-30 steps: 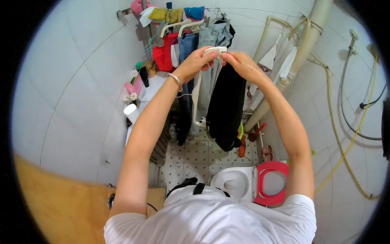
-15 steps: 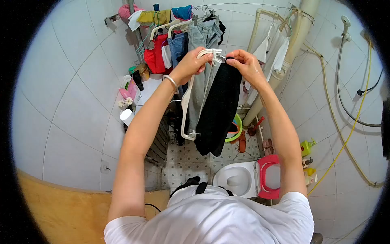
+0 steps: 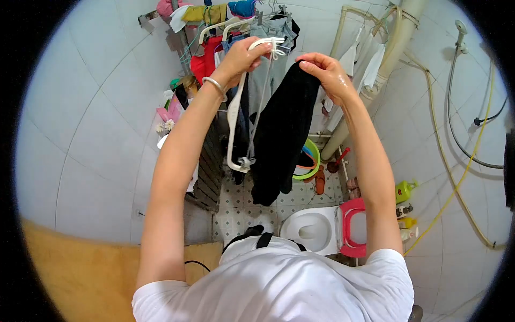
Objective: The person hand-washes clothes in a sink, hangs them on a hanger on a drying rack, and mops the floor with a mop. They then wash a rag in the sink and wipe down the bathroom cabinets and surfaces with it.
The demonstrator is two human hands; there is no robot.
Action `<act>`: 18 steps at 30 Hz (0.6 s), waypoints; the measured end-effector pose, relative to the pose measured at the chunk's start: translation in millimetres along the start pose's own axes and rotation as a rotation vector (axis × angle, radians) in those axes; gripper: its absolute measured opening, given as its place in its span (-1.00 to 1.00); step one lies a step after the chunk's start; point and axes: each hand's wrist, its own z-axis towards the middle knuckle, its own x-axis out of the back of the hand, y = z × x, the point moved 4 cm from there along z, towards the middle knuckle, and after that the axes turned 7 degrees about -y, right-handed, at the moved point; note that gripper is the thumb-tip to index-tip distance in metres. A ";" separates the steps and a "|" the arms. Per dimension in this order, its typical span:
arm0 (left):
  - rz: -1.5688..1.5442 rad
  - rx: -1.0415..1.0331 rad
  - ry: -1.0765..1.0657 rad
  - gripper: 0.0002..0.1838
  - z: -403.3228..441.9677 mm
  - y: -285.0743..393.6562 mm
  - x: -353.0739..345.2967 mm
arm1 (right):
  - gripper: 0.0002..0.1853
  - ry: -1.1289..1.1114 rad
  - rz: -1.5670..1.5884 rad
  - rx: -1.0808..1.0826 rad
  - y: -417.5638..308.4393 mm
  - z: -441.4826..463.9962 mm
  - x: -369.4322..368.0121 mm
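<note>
My left hand point(image 3: 241, 59) is closed around one end of a white clip hanger point(image 3: 232, 115), which is turned on its side and hangs down at a slant. A black garment point(image 3: 284, 129) dangles in front of me, its exact kind unclear. My right hand point(image 3: 328, 78) pinches its upper corner between thumb and fingers. A gap separates that corner from the upper hanger end, where a white string is knotted. The lower hanger clip point(image 3: 245, 162) is beside the garment's left edge; I cannot tell whether it grips the cloth.
Clothes hang on a rail behind, among them red cloth point(image 3: 203, 65) and grey trousers point(image 3: 261, 75). Below stand a green basin point(image 3: 316, 161) and a toilet point(image 3: 311, 231) with a pink seat cover point(image 3: 351, 228). A thick pipe point(image 3: 383, 75) and hoses run along the right wall.
My left hand has moved up and left with the hanger. The garment's upper corner, earlier right by the upper clip, is now apart from it, still in my right hand.
</note>
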 end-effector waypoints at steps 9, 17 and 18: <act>-0.117 0.050 -0.032 -0.74 -9.3 -7.5 -14.0 | -0.83 -0.037 0.038 0.061 -14.7 8.6 -4.9; -0.256 0.081 -0.030 -0.76 -13.4 -16.4 -14.1 | -0.82 -0.040 0.001 -0.050 -14.3 4.6 -1.2; -0.282 0.083 -0.047 -0.76 -11.9 -19.0 -16.1 | -0.84 -0.028 -0.005 -0.033 -14.1 4.9 -3.1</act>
